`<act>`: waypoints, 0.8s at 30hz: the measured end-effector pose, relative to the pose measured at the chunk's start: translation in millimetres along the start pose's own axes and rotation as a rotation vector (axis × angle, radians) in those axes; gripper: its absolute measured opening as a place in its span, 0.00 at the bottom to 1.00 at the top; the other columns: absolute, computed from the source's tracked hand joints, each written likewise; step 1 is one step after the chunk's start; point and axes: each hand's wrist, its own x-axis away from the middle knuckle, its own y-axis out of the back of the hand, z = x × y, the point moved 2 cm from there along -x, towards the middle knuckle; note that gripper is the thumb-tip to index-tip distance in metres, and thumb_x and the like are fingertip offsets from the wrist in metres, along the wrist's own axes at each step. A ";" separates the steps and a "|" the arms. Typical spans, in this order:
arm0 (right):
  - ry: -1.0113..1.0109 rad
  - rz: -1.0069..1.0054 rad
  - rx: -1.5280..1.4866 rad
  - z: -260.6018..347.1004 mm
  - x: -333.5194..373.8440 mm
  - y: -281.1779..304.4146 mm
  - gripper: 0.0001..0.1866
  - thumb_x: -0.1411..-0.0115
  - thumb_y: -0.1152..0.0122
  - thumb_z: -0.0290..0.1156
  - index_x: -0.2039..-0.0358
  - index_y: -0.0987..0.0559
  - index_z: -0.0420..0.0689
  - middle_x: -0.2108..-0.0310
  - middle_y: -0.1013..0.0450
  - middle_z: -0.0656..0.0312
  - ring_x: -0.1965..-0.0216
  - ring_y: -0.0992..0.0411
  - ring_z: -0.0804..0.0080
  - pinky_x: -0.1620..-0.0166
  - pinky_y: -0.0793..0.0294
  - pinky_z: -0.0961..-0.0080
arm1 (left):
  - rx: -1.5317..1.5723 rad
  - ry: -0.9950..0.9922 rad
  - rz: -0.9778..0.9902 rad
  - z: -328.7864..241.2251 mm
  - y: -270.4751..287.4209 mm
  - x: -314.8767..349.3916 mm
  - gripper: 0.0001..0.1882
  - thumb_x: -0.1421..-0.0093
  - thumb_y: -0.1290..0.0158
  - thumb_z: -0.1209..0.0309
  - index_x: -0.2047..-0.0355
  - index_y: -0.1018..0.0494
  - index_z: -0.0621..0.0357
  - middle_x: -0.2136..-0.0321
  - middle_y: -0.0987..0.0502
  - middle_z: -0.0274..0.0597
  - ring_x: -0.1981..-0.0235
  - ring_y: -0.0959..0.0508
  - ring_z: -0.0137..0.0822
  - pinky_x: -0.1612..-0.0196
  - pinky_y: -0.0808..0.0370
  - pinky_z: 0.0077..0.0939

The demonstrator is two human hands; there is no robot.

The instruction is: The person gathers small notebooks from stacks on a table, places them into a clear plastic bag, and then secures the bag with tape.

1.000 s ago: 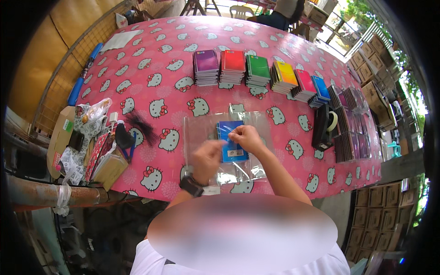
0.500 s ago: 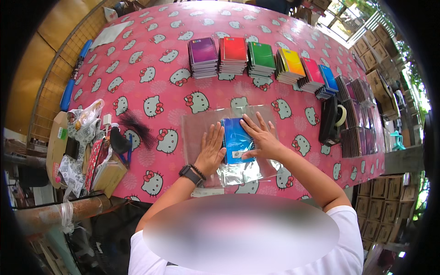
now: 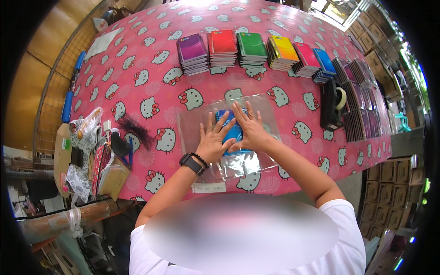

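Head view: on the pink tabletop (image 3: 153, 87), a blue notebook (image 3: 233, 133) and clear plastic (image 3: 245, 164) are partly covered by the left hand (image 3: 214, 140) and right hand (image 3: 253, 132), each laid flat and splayed.

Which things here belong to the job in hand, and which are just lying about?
In the job:
- blue rectangular notebook
- clear plastic film under left hand and right hand
- perhaps the row of multicoloured notebook stacks

Seemingly lying about:
- black bristly tuft
- flat white sheet, far left
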 end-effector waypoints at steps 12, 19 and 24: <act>-0.386 -0.971 -0.416 -129.5 118.0 127.6 0.28 0.50 0.36 0.33 0.51 0.34 0.34 0.65 0.25 0.53 0.67 0.28 0.66 0.59 0.29 0.72 | 0.057 -0.024 -0.115 17.6 -5.4 -0.2 0.34 0.50 0.46 0.50 0.42 0.42 0.33 0.36 0.54 0.27 0.36 0.62 0.58 0.42 0.60 0.66; -0.702 -1.054 -0.600 -273.5 179.7 155.5 0.29 0.49 0.37 0.28 0.50 0.37 0.32 0.69 0.24 0.55 0.68 0.27 0.73 0.62 0.30 0.81 | 0.079 -0.066 -0.078 -2.6 -5.1 -12.5 0.34 0.49 0.46 0.51 0.42 0.42 0.34 0.36 0.54 0.28 0.36 0.61 0.58 0.41 0.61 0.63; -0.491 -1.227 -0.637 -242.1 180.1 149.1 0.25 0.52 0.36 0.21 0.54 0.34 0.33 0.73 0.26 0.59 0.72 0.28 0.77 0.67 0.31 0.84 | 0.051 -0.043 -0.084 4.5 -4.0 -9.4 0.34 0.49 0.46 0.51 0.42 0.42 0.33 0.36 0.53 0.29 0.36 0.60 0.58 0.41 0.60 0.64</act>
